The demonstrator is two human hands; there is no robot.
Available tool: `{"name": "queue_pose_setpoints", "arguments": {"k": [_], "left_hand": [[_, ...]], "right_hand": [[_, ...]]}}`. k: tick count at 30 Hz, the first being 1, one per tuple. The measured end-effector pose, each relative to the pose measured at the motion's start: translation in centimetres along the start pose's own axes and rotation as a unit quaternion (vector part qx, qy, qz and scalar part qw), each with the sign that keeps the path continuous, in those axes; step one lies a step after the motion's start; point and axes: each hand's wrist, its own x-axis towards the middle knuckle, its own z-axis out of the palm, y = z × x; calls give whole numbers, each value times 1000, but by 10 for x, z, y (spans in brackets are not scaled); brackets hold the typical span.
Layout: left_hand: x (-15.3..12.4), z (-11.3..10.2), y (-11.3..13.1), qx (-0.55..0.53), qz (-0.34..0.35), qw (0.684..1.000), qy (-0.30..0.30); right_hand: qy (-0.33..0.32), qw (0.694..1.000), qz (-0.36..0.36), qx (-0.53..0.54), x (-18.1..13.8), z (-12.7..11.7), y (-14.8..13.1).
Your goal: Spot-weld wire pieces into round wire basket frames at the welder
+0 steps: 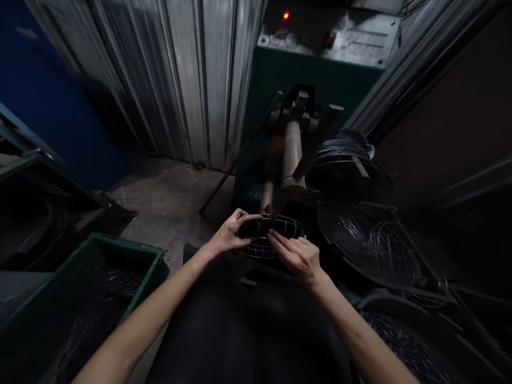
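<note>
A round wire basket (260,249) of thin metal rods is held before me, against the lower arm of a green spot-welder-like machine (294,154). My left hand (232,232) grips its left side, thumb and fingers around the rim. At the front right, my right hand (298,253) has its fingers extended over the basket's rim and pressed together near the middle; whether they pinch a small wire piece there is too dark to tell. The basket's far edge touches or lies just below the electrode tip.
A green crate (158,253) with metal pieces stands at lower left. On the right are a stack of wire rings (346,146), a round pan with loose wires (376,240) and a tub of small metal parts (404,341). A red light (286,16) glows on the machine.
</note>
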Motion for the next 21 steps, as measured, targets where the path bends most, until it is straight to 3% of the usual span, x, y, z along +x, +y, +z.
{"name": "queue_pose_setpoints", "arguments": {"k": [6, 11, 15, 17, 19, 20, 21], "left_hand": [[9, -2, -9, -1, 14, 1000, 1], [5, -9, -10, 25, 15, 999, -21], [-9, -9, -20, 28, 15, 999, 7], [-15, -5, -31, 14, 5, 999, 34], [-18, 3, -42, 8, -6, 998, 63], [-19, 7, -45, 6, -12, 997, 78], [-20, 11, -47, 4, -20, 995, 93]], "right_hand": [[-15, 1000, 5, -3, -1, 9, 4], [51, 998, -11, -22, 9, 15, -1], [57, 998, 27, -22, 0, -4, -11], [40, 993, 106, 13, -32, -24, -18], [24, 965, 257, 43, -84, -48, -27], [4, 931, 363, 39, -116, -59, -31], [-13, 873, 488, -6, -150, -69, -34]]}}
